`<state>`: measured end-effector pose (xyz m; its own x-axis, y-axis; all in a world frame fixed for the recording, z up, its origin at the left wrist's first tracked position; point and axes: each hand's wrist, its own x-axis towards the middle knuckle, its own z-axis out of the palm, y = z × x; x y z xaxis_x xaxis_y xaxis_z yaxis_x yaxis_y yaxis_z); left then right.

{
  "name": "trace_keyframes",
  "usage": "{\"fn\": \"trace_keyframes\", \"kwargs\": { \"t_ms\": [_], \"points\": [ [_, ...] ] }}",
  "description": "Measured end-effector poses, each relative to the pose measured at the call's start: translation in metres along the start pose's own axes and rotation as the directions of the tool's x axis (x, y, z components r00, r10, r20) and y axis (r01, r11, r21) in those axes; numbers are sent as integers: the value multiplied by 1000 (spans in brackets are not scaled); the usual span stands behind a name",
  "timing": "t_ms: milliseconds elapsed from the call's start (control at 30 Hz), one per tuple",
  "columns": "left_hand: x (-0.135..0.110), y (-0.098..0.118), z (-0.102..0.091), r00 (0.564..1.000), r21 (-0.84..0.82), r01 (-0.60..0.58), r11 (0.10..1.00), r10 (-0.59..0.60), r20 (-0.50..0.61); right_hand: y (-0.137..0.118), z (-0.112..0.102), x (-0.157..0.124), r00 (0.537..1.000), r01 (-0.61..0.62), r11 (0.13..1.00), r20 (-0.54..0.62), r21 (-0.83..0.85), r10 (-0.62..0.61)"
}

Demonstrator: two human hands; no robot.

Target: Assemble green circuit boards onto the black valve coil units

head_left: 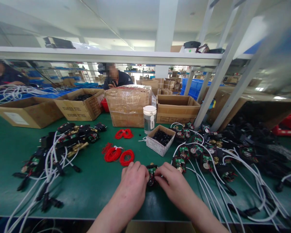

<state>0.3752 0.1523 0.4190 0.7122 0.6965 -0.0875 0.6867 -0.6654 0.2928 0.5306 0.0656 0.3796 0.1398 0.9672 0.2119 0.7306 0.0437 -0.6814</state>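
Observation:
Between my hands, near the front of the green bench, sits a small black housing with a green circuit board inside. My left hand is closed on its left side, with the fingertips partly hidden behind the knuckles. On the right side, my right hand pinches at the board's edge with thumb and fingers. Whatever lies in that pinch is too small to make out. Just beyond the hands lie coils of red wire and an open small box of black parts.
Similar circuit units with white cables lie in piles at right and left. Behind stand a clear jar with a white lid, a taped carton and open cardboard boxes. Metal posts carry a shelf. Two people sit beyond.

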Motion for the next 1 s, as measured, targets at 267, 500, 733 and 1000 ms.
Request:
{"fn": "trace_keyframes", "kwargs": {
  "t_ms": [267, 500, 733, 1000],
  "points": [
    [-5, -2, -4, 996, 69, 65, 996, -69, 60, -7, -1, 0, 999, 29, 1000, 19, 12, -29],
    [-10, -3, -6, 991, 34, 36, 999, -41, 131, -7, 4, -3, 998, 41, 999, 49, 6, -41],
    [-4, -9, -1, 997, -135, 1, 991, 9, 71, -7, -2, -4, 999, 29, 999, 34, 19, -29],
    [4, -5, -5, 995, -127, 54, 990, -43, 85, -5, -8, 1, 999, 29, 999, 15, -33, -28]
  ]
}}
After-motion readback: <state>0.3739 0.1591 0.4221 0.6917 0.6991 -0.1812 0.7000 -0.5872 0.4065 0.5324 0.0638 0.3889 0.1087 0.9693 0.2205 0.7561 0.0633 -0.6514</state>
